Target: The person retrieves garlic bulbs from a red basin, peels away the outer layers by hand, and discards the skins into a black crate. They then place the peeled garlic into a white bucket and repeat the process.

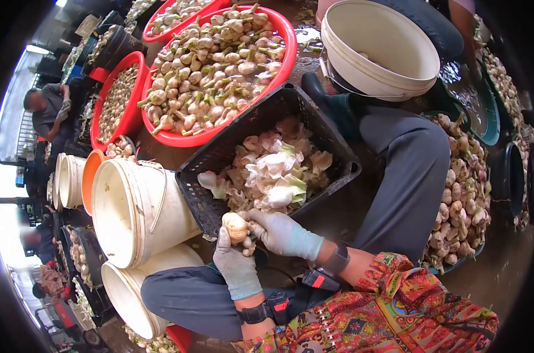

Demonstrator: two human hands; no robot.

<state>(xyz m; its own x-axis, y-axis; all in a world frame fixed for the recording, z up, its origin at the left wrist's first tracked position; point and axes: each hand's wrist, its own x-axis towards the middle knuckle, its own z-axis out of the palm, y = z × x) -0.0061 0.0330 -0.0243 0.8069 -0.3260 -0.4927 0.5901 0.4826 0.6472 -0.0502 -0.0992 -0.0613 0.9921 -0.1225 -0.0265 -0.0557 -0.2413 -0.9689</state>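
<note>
A pale garlic bulb (236, 227) with brownish outer skin is between my two hands, just over the near edge of a black plastic crate (331, 187). My left hand (237, 267), in a grey glove, has its fingers closed round the bulb from below. From the right, my gloved right hand (283, 234) is closed with its fingertips against the bulb's side; they are partly hidden. Another small pale piece, perhaps the bulb's root end or a second bulb, shows by the left fingers. Loose garlic skins (276, 176) are heaped inside the crate.
Red tubs of garlic bulbs (214, 67) stand beyond the crate. White buckets (117, 215) lean at the left, and a large white bucket (381, 53) stands at the upper right. A garlic pile (464, 200) lies right of my bent leg. Other people sit at far left and upper right.
</note>
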